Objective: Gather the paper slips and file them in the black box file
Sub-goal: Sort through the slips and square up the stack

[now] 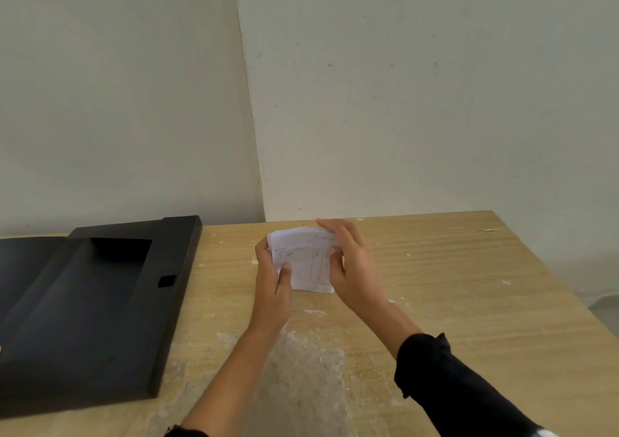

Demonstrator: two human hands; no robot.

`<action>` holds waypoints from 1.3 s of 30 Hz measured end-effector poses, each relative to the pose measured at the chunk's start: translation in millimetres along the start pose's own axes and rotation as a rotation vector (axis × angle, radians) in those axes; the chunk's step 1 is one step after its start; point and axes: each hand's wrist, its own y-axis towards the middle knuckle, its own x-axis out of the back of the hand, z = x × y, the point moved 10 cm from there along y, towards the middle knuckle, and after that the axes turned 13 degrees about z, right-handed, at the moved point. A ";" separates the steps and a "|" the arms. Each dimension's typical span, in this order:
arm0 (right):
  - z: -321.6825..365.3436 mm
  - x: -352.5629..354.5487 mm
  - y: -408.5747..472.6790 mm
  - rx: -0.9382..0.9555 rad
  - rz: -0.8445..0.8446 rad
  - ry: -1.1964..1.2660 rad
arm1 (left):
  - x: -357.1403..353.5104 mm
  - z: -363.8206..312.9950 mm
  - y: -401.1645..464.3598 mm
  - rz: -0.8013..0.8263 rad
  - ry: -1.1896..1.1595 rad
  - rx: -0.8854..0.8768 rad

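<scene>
1. The black box file (87,302) is lying open on the left side of the wooden table (469,302), a matte, rigid, rectangular tray with its lid folded back to the far left and nothing showing inside it.
2. The left hand (273,286) is gripping the left edge of the paper slips (303,262), thumb pressing on the printed face and fingers curling behind.
3. The paper slips are being held as a small stack just above the table's middle, thin white sheets with faint ruled columns, their long axis running near to far and the top bowing slightly.
4. The right hand (351,269) is closing over the stack's right edge, fingers arching across the far corner, apparently squaring the sheets.
5. The file is lying well apart to the left of the stack, so the left hand is sitting nearer to it; the coming carry probably goes leftward.
</scene>
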 end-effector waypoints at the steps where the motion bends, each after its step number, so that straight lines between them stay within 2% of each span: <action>1: -4.9 0.3 -1.0 -0.041 -0.003 0.037 | 0.4 -0.9 1.0 0.003 0.007 -0.008; 4: -24.4 -6.8 -5.0 -0.208 0.021 0.264 | 2.0 -3.1 3.6 -0.002 -0.001 -0.037; 6: -31.0 -19.4 -7.1 -0.256 0.058 0.448 | 0.4 -1.7 4.3 0.012 0.000 -0.034; 8: -32.6 -32.9 -8.7 -0.275 0.090 0.510 | -1.3 2.5 3.8 0.017 -0.017 -0.008; 17: -41.0 -38.9 -6.7 -0.251 0.039 0.458 | -1.5 8.9 7.4 0.005 0.062 0.043; 23: -63.8 -55.7 -16.3 -0.351 0.093 0.392 | -2.7 29.2 6.6 -0.017 0.134 0.141; 28: -53.3 -52.4 -11.0 -0.386 0.150 0.499 | -1.1 20.2 14.8 0.033 0.137 0.194; 32: -41.0 -43.9 -19.6 -0.409 0.201 0.517 | -2.2 7.7 7.3 0.116 0.057 0.250; 37: -25.2 -36.0 -35.6 -0.435 0.331 0.544 | -5.9 1.4 -17.0 0.241 -0.232 0.413; 39: -17.7 -30.7 -42.1 -0.425 0.339 0.536 | -2.6 -4.8 -26.7 0.257 -0.265 0.430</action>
